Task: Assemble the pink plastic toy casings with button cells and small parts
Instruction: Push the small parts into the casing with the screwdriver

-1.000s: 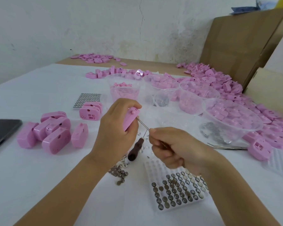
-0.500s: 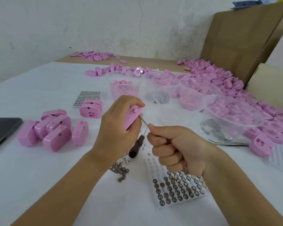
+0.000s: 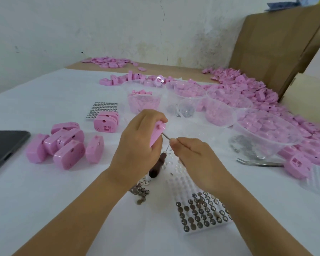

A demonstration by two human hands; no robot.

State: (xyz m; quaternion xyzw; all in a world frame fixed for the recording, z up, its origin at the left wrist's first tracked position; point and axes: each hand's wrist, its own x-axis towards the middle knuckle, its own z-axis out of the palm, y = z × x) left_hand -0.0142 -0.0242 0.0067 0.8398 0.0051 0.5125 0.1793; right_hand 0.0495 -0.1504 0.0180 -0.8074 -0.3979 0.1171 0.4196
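At nine o'clock from my hands, at the left edge of the white-covered table (image 3: 44, 200), lies a flat black phone (image 3: 6, 146). Just right of it, also at nine o'clock, is a huddle of closed pink plastic toy casings (image 3: 63, 146), some touching and leaning on each other. At about eleven o'clock two more pink casings (image 3: 105, 122) stand in front of a small full sheet of silver button cells (image 3: 103, 109). My left hand (image 3: 137, 146) is in the middle of the view, raised above the table, fingers and thumb curled round the one pink casing I am working on (image 3: 157, 135), which tilts up toward one o'clock. A thin metal rod (image 3: 167, 138) runs from that casing's edge at three o'clock across to my right hand (image 3: 198, 159), where thumb and forefinger pinch it together; the other fingers are curled underneath. Below the gap between my hands, at six o'clock, a dark brown wooden-handled pointed tool (image 3: 157, 166) lies on the table, and nearer me sit a few loose round button cells (image 3: 142, 193). At five o'clock a clear blister tray (image 3: 179, 183) is partly filled with cells, its far rows bare. At twelve to two o'clock stand clear plastic bowls (image 3: 127, 89) of small pink and grey parts. Silver metal tweezers (image 3: 259, 162) lie at three o'clock, and a long heap of pink plastic parts (image 3: 248, 89) runs along the brown cardboard sheets (image 3: 277, 43) at two o'clock.
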